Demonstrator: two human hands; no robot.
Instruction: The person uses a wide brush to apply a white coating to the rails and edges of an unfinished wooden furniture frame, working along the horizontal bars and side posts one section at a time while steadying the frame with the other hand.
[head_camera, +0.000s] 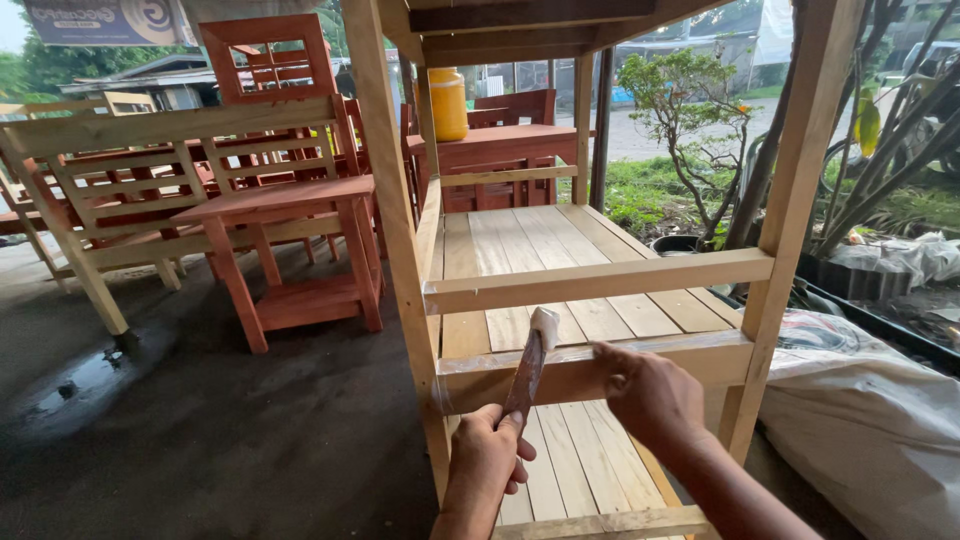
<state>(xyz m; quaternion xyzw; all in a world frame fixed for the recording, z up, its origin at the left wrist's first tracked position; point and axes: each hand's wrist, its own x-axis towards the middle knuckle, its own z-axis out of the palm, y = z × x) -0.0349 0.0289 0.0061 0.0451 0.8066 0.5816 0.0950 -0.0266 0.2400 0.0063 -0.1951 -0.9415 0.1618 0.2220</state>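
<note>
**Brush Meets Bare Rail on Unfinished Wooden Frame**

Under the open-sided workshop roof, I look down through the head camera at a tall, bare-wood shelf frame (600, 280) standing on a dark, damp concrete floor (200, 440). My left hand (488, 455) is closed around the handle of a paintbrush (530, 365), whose pale bristle tip rests against the upper edge of the front cross rail (590, 372). My right hand (650, 395) presses on that same rail just beside the brush, fingers curled over its face; it holds nothing that I can see. A wet, glossy sheen shows on the rail's left part near the upright post.

Behind the rail, the slatted shelf (540, 250) lies bare. Further back, a yellow plastic container (448, 104) stands on a reddish-brown tabletop (500, 138); its contents cannot be made out from here. Left of the frame sit a stained red side table (290, 250) and an unpainted slatted bench (110, 190), with more red chairs stacked behind. To the right, a bulging white sack (860, 420) rests against the frame's corner post, its contents hidden, and a small shrub (690, 120) grows beyond it.
</note>
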